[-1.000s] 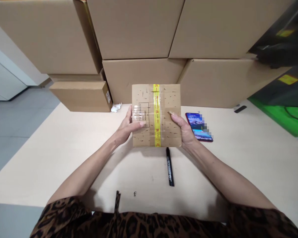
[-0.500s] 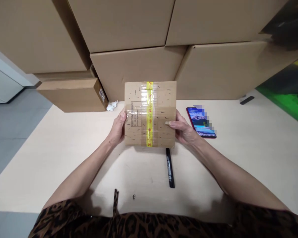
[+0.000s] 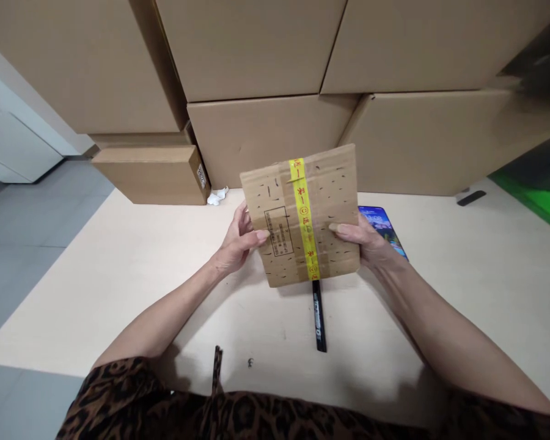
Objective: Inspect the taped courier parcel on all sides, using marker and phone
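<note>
Between my two hands a small brown cardboard box is held up above the table, tilted, its marked face toward me. Yellow printed tape runs down that face, and short dark pen strokes are scattered over it. My left hand grips the left edge, thumb on the face beside a printed frame of text. On the right edge, my right hand holds with its thumb on the front; the fingers behind are hidden. Under the box's lower edge lies a black marker pen on the table.
Behind my right hand lies a phone with a lit screen. Large cardboard boxes are stacked along the table's back. A flat carton and crumpled white paper are at the back left. A small dark strip lies at the right.
The small box has turned from upright to tilted, its right side higher. My left thumb has come onto its front face. The whole view has shifted slightly.
</note>
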{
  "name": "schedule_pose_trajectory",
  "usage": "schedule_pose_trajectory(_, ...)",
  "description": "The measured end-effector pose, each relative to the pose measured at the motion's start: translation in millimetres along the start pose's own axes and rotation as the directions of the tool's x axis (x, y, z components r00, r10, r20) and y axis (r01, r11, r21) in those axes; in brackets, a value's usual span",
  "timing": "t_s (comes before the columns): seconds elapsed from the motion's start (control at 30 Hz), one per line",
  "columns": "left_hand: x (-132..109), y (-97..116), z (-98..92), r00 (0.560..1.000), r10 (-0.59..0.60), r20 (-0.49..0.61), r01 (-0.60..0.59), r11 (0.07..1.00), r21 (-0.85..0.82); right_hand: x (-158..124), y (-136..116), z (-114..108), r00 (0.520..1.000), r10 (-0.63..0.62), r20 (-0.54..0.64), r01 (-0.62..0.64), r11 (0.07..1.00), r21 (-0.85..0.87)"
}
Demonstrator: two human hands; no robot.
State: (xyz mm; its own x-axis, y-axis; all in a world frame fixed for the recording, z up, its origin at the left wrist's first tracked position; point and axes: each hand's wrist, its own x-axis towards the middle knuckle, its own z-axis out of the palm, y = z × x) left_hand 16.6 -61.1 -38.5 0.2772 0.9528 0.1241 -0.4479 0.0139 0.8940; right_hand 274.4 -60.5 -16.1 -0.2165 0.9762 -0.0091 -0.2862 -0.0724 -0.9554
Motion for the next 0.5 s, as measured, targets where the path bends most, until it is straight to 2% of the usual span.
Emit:
schedule_pose_trajectory(0.17, -3, 4, 3.3, 0.996, -0.078, 0.047, 0.077, 0.997, 0.024, 1, -8, -5, 0.999, -0.002, -0.053, 0.0, 1.0, -0.029)
schedule_pose_trajectory(0.3, -2, 13, 5.1, 0.999, -0.03, 0.022, 0.029, 0.999, 0.029, 0, -11, -11, 0.999, 0.032, 0.026, -0.032, 0.999, -0.023)
schedule_pose_trajectory(0.4, -2, 19, 8.0, 0.999, 0.007, -0.047, -0.005, 1.0, 0.026, 0, -9, -17, 0.994, 0.067, 0.081, -0.065, 0.997, -0.03)
schedule_pose_trajectory(0.5, 1, 24, 10.9, 0.983, 0.057, -0.176, -0.058, 0.998, 0.001, 3, -8, -18, 0.995, 0.058, 0.082, -0.055, 0.998, -0.043)
